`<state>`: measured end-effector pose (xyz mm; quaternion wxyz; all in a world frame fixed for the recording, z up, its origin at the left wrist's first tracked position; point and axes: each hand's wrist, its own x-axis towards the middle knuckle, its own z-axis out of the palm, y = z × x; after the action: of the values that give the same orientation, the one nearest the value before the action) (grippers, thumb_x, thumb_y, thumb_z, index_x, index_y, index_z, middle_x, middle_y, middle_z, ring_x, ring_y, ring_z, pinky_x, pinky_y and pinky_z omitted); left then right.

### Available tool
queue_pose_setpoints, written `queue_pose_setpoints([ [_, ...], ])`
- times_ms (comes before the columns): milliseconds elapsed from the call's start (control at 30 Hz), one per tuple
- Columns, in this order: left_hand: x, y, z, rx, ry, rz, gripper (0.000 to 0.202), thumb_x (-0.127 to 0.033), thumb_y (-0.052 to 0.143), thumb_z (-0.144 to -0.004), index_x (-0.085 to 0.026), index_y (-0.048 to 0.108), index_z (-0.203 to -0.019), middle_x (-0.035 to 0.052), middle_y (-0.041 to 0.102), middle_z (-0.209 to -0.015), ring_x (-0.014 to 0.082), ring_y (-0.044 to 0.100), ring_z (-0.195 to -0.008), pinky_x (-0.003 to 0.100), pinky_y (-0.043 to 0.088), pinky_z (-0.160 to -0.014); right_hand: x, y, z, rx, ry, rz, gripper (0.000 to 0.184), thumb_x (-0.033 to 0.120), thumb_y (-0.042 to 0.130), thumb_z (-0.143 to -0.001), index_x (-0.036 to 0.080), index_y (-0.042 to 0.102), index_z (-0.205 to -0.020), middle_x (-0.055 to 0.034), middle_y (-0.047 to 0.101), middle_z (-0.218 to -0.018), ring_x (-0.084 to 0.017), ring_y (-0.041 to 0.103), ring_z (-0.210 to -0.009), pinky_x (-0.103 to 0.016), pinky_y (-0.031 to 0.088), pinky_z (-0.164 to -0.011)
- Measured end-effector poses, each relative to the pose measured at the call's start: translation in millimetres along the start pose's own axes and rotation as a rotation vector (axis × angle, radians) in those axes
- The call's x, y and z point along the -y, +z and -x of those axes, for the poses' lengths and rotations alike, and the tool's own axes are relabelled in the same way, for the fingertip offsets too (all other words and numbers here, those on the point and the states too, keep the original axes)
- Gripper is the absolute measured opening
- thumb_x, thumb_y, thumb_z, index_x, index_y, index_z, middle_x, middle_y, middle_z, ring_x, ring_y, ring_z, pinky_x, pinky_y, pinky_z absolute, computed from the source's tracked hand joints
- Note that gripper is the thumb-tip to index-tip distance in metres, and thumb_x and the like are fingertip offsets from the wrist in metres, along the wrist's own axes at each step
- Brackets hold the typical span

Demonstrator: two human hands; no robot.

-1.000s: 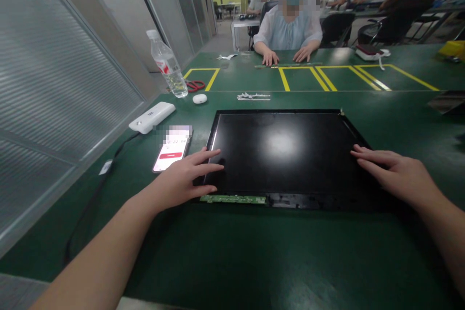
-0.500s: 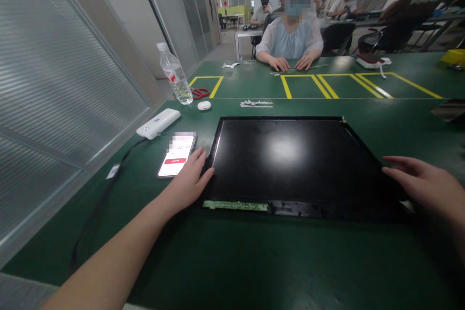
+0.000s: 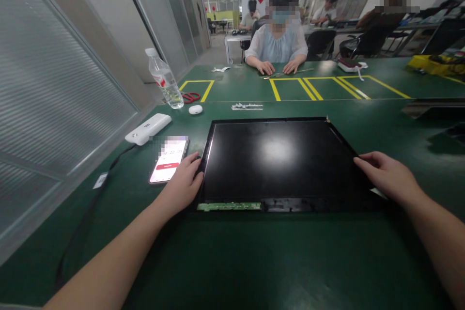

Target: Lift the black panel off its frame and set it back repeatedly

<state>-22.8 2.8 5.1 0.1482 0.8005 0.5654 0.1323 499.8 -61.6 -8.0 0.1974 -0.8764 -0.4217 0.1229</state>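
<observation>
A black LCD screen panel [image 3: 276, 160] lies face up on the green table, with a bright reflection at its middle. Along its near edge, on the left, runs a narrow green circuit board [image 3: 228, 206]. My left hand [image 3: 183, 179] grips the panel's left edge, thumb on top and fingers at the side. At the opposite edge my right hand [image 3: 387, 172] pinches the frame between thumb and fingers; its fingertips are partly hidden. A small pale piece [image 3: 379, 193] shows beside that hand, at the panel's near right corner.
Left of the panel lie a phone [image 3: 169, 160], a white power bank [image 3: 148, 128] with a black cable, an earbud case [image 3: 195, 110], red scissors [image 3: 191, 97] and a water bottle [image 3: 165, 80]. Thin metal pieces [image 3: 247, 106] lie behind the panel. Across the table sits a co-worker [image 3: 276, 41].
My right hand has come in to the panel's right edge and closed on it. The whole view has swung a little to the right; my left hand stays at the left edge.
</observation>
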Motion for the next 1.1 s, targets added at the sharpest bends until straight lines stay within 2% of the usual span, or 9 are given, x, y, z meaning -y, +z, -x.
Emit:
queue_pose_setpoints([
  [200,1,0.1,-1,0.011,0.009,0.002,0.059,-0.032,0.040,-0.099,0.000,0.064,-0.143,0.0293,0.052,-0.161,0.0412,0.049,-0.152,0.063,0.040,-0.125,6,-5,-14,0.090,-0.005,0.024,0.042,0.064,0.061,-0.070,0.025,0.067,-0.084,-0.0098,0.076,-0.087,-0.029,0.070,-0.078,-0.040,0.053,-0.067],
  [533,3,-2.4,0,-0.026,0.057,0.107,0.049,-0.029,0.046,-0.098,-0.014,0.072,-0.136,0.0215,0.060,-0.156,0.0413,0.054,-0.147,0.067,0.042,-0.123,-1,-2,-4,0.064,-0.045,0.064,0.053,0.071,0.057,-0.068,0.026,0.064,-0.096,-0.0108,0.073,-0.088,-0.033,0.071,-0.081,-0.045,0.054,-0.071],
  [633,1,-4.4,0,-0.021,0.035,0.153,0.048,-0.030,0.047,-0.097,-0.013,0.074,-0.133,0.0221,0.058,-0.159,0.0420,0.053,-0.148,0.066,0.041,-0.123,-4,-1,-3,0.060,-0.048,0.057,0.052,0.069,0.055,-0.066,0.027,0.063,-0.096,-0.0112,0.073,-0.085,-0.034,0.071,-0.079,-0.047,0.055,-0.072],
  [733,-6,-9.2,2,-0.032,-0.014,0.288,0.048,-0.030,0.051,-0.094,-0.013,0.076,-0.132,0.0202,0.058,-0.160,0.0409,0.050,-0.151,0.063,0.036,-0.127,-3,-1,-3,0.039,-0.070,0.107,0.054,0.070,0.053,-0.065,0.027,0.062,-0.097,-0.0137,0.074,-0.091,-0.036,0.071,-0.082,-0.048,0.055,-0.075],
  [833,-18,-15.9,5,-0.106,-0.147,0.569,0.046,-0.031,0.059,-0.094,-0.021,0.076,-0.135,0.0100,0.071,-0.149,0.0360,0.057,-0.147,0.056,0.037,-0.128,-2,0,-5,0.054,-0.049,0.108,0.057,0.071,0.052,-0.064,0.027,0.061,-0.098,-0.0138,0.074,-0.090,-0.035,0.070,-0.079,-0.048,0.055,-0.071],
  [900,-29,-20.4,7,-0.138,-0.333,0.837,0.047,-0.027,0.065,-0.093,-0.021,0.074,-0.139,0.0085,0.082,-0.127,0.0323,0.071,-0.130,0.047,0.053,-0.116,-3,1,-6,0.048,-0.056,0.106,0.055,0.071,0.053,-0.065,0.027,0.062,-0.096,-0.0119,0.074,-0.085,-0.034,0.070,-0.075,-0.047,0.055,-0.069],
  [967,-41,-24.3,8,-0.139,-0.563,1.075,0.051,-0.019,0.065,-0.094,-0.021,0.070,-0.145,0.0076,0.086,-0.103,0.0281,0.082,-0.099,0.039,0.066,-0.089,-4,2,-7,0.017,-0.086,0.106,0.052,0.070,0.053,-0.065,0.028,0.063,-0.093,-0.0105,0.074,-0.082,-0.034,0.070,-0.073,-0.048,0.056,-0.071],
  [1033,-50,-27.0,8,-0.132,-0.694,1.212,0.053,-0.011,0.062,-0.096,-0.021,0.068,-0.147,0.0050,0.085,-0.085,0.0214,0.081,-0.070,0.029,0.065,-0.066,-4,2,-7,0.000,-0.102,0.101,0.051,0.069,0.054,-0.064,0.028,0.063,-0.092,-0.0104,0.075,-0.084,-0.035,0.071,-0.076,-0.049,0.057,-0.073],
  [1100,-56,-28.2,7,-0.159,-0.757,1.313,0.054,-0.006,0.061,-0.097,-0.019,0.067,-0.148,0.0030,0.082,-0.074,0.0180,0.076,-0.056,0.024,0.061,-0.054,-4,2,-7,0.002,-0.094,0.098,0.051,0.070,0.053,-0.063,0.028,0.063,-0.091,-0.0113,0.076,-0.087,-0.037,0.072,-0.080,-0.050,0.057,-0.075],
])
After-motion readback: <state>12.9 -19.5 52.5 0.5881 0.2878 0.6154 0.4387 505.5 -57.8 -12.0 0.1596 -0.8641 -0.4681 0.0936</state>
